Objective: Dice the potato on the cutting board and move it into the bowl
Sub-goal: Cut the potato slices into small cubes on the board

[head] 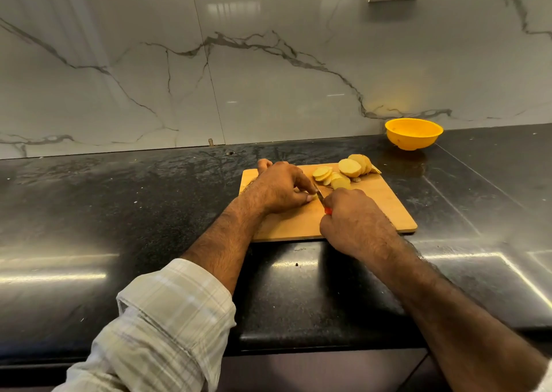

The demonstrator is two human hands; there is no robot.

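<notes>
A: What do the hands have hold of?

B: The right hand (351,221) has its fingers (340,199) clenched round a small knife with an orange-red handle (328,211); only a bit of the handle peeks out under them. Its thin steel blade (319,194) runs up and to the left from those fingers, across the rectangular light wooden cutting board (385,209).

A: And the left?

B: The left hand (279,187) rests on the board with its fingers (304,187) curled down, pinching a small pale piece of potato (313,197) right at the fingertips. The blade sits just beside that piece, between the two sets of fingers.

A: Where is the rest of the potato?

B: Just beyond the right hand's fingers, at the board's far side: a fan of pale yellow round slices (323,173) and, further right, a thicker uncut end of potato (357,164) leaning against them.

A: The bowl?

B: The round yellow plastic bowl (413,133) stands well beyond and to the right of both hands, off the board, on the glossy black stone counter (149,206) against the veined white marble wall (268,63).
</notes>
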